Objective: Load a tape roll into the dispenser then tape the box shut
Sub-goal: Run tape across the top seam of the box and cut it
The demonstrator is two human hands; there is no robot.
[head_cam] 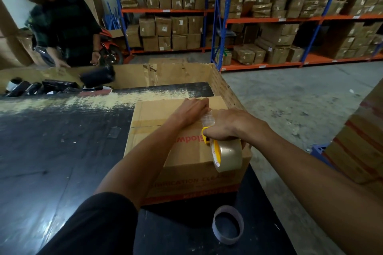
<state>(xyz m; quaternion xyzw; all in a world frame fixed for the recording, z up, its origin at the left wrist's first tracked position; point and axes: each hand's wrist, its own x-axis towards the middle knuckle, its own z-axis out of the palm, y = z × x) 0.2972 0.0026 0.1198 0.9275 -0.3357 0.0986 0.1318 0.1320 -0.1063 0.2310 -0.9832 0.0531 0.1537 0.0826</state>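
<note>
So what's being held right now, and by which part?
The right hand grips the tape dispenser by its yellow handle, above the roll. The left hand holds nothing; it presses flat on the box top.

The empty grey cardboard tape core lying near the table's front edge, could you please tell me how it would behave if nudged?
The empty grey cardboard tape core probably slides easily: it looks hollow and thin-walled, so light. Lying flat on the black table, it shouldn't roll unless tipped on edge. It likely dents if squeezed.
</note>
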